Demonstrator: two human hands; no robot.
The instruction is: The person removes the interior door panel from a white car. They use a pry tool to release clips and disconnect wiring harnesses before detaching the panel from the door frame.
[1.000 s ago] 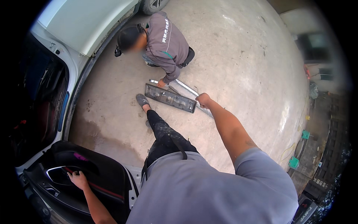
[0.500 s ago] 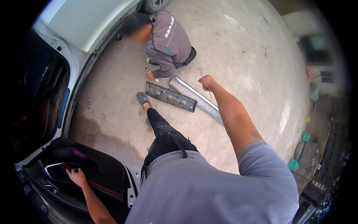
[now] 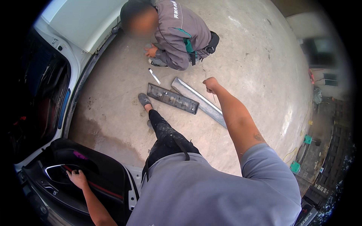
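At the lower left, my left hand (image 3: 78,179) is closed on the inner side of the open car door (image 3: 107,175), its fingers curled at the pull recess of the dark trim. My right hand (image 3: 210,85) is a fist held out over the floor. A thin, rod-like thing (image 3: 214,98) sticks out below that fist; its kind is too fine to tell. Beneath and left of the fist lie a long grey trim strip (image 3: 211,107) with a bright edge and a dark panel (image 3: 173,98) with its ribbed back up. A slim silver-and-black tool (image 3: 154,76) lies beyond them.
A co-worker (image 3: 181,35) in a grey jacket crouches beside the white car (image 3: 83,22), hands near the knees. My foot in a grey shoe (image 3: 144,99) stands by the dark panel. Along the right wall are green boxes (image 3: 295,167) and a yellow cable (image 3: 289,153).
The co-worker's hand has let go of the slim tool, leaving it on the floor, and has drawn back; the co-worker's body has also shifted and turned. My own hands have barely moved.
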